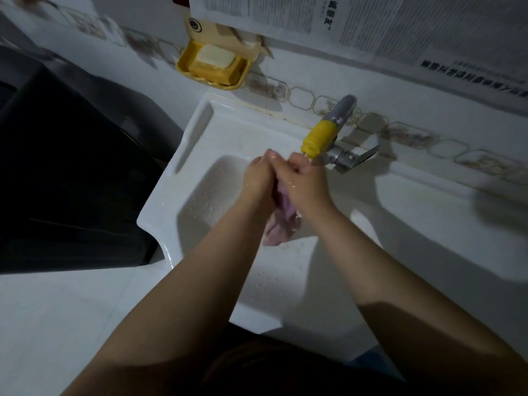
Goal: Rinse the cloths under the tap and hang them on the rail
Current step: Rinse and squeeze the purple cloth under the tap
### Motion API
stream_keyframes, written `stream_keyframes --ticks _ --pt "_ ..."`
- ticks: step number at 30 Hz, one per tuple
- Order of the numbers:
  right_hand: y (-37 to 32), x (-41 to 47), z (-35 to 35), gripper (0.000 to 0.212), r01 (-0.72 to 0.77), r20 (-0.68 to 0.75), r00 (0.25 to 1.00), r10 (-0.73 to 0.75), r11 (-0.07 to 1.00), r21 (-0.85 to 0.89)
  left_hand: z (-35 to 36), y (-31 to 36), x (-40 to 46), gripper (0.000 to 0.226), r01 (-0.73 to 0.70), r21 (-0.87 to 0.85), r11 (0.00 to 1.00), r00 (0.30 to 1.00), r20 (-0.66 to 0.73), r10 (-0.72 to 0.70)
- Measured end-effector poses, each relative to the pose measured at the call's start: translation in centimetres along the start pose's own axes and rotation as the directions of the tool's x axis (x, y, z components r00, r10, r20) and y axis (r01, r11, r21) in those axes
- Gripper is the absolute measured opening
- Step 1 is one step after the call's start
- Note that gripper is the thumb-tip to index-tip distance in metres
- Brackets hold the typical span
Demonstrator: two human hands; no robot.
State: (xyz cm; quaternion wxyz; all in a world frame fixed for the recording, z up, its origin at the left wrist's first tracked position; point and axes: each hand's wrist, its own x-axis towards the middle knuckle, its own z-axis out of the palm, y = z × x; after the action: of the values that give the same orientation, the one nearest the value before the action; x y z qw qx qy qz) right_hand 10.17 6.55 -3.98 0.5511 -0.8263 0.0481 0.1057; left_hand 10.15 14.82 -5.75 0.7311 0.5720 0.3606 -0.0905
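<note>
Both hands, left hand (258, 174) and right hand (307, 178), grip pink cloth (281, 221) just below tap (321, 137); cloth's long axis hangs toward the person, over sink (200, 132).

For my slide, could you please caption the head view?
Both hands wring a pink cloth beneath the yellow-tipped tap.

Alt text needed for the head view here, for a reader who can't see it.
Both hands, left hand and right hand, grip a pinkish cloth together over a white sink, just below a tap with a yellow nozzle. A yellow soap dish hangs on the tiled wall behind.
</note>
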Motion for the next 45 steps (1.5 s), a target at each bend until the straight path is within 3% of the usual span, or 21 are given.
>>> stream_keyframes --ticks 2,4,8,11,15,17,18,20,22,24,26,28,29,31,33,34,35,37,40,42,45 --pt "-0.4 0.4 0.5 0.044 0.016 -0.05 0.999 -0.022 0.993 -0.114 1.4 0.4 -1.0 0.04 0.149 -0.079 0.986 0.985 0.103 -0.141" --pt "-0.7 2.5 -0.7 0.035 -0.093 -0.161 0.984 0.076 0.99 -0.102 2.8 0.1 -1.7 0.055 0.214 -0.004 0.977 0.97 0.118 -0.213" --pt "-0.7 2.4 -0.6 0.033 -0.09 -0.093 0.992 0.08 0.989 -0.113 2.4 0.8 -1.4 0.053 0.141 0.056 0.988 0.99 0.024 -0.143" --pt "-1.2 0.4 0.8 0.05 -0.027 -0.044 0.999 0.015 0.958 -0.285 1.4 1.0 -0.9 0.046 0.135 -0.029 0.99 0.986 0.106 -0.131" --pt "-1.6 3.3 -1.4 0.05 -0.187 -0.134 0.977 0.165 0.966 -0.18 2.3 0.4 -2.9 0.044 0.177 0.013 0.984 0.954 0.243 -0.175" --pt "-1.2 4.1 -1.8 0.04 -0.243 -0.055 0.969 0.24 0.969 -0.056 1.6 0.1 -3.0 0.053 0.166 0.065 0.984 0.939 0.293 -0.178" --pt "-1.1 3.9 -1.8 0.034 -0.312 0.037 0.95 0.31 0.944 0.105 0.9 0.1 -2.8 0.061 0.151 0.115 0.982 0.933 0.311 -0.18" --pt "-0.5 3.8 -1.9 0.031 -0.472 0.324 0.874 0.362 0.791 0.39 -0.5 0.1 -2.1 0.064 0.08 0.171 0.982 0.933 0.335 -0.134" --pt "0.9 4.0 -2.8 0.033 -0.534 0.548 0.795 0.26 0.729 0.428 -1.9 -0.2 -1.1 0.036 -0.021 0.133 0.991 0.965 0.261 -0.015" --pt "1.9 4.0 -3.9 0.025 -0.468 0.639 0.75 0.173 0.821 0.327 -3.2 -0.3 -0.4 0.033 -0.125 0.052 0.991 0.96 0.26 0.107" --pt "2.1 3.9 -5.0 0.01 -0.277 0.559 0.801 0.213 0.961 0.031 -4.1 -0.2 -0.2 0.026 -0.17 -0.009 0.985 0.946 0.278 0.165" --pt "2.1 3.9 -5.8 0.012 -0.138 0.416 0.887 0.198 0.976 -0.171 -4.4 0.0 -0.4 0.018 -0.143 -0.046 0.989 0.954 0.26 0.15" --pt "2.0 3.9 -5.9 0.017 -0.13 0.366 0.915 0.171 0.982 -0.136 -4.4 -0.1 -0.5 0.024 -0.131 -0.056 0.99 0.956 0.258 0.141" --pt "1.7 3.8 -5.8 0.021 -0.205 0.287 0.945 0.159 0.969 0.137 -4.1 -0.3 -0.8 0.022 -0.131 -0.037 0.991 0.958 0.251 0.136" --pt "1.2 3.6 -4.8 0.022 -0.274 0.239 0.954 0.18 0.847 0.456 -3.4 -0.5 -1.0 0.02 -0.087 -0.006 0.996 0.976 0.2 0.086" --pt "1.0 3.1 -4.0 0.02 -0.27 0.215 0.96 0.181 0.805 0.528 -2.9 -0.4 -1.2 0.021 -0.063 0.001 0.998 0.984 0.167 0.062" --pt "0.9 2.6 -3.1 0.017 -0.227 0.156 0.973 0.172 0.846 0.483 -2.2 -0.2 -1.4 0.023 -0.043 -0.009 0.999 0.989 0.138 0.044" --pt "0.5 1.0 -1.4 0.026 -0.083 0.018 0.997 0.081 0.973 0.215 -1.0 0.2 -1.5 0.034 -0.015 -0.01 1.0 0.997 0.078 0.015" --pt "0.0 -0.9 0.1 0.048 0.156 -0.034 0.986 -0.161 0.98 -0.121 0.1 0.2 -1.6 0.036 0.04 0.029 0.999 0.999 0.028 -0.041" --pt "0.3 0.3 -0.3 0.049 0.073 -0.066 0.994 -0.091 0.969 -0.236 1.4 0.1 -2.9 0.039 0.098 0.018 0.995 0.993 0.057 -0.099" --pt "0.8 1.9 -1.6 0.044 -0.077 -0.114 0.992 0.062 0.988 -0.135 2.9 0.1 -4.4 0.034 0.109 -0.057 0.992 0.993 0.048 -0.106"
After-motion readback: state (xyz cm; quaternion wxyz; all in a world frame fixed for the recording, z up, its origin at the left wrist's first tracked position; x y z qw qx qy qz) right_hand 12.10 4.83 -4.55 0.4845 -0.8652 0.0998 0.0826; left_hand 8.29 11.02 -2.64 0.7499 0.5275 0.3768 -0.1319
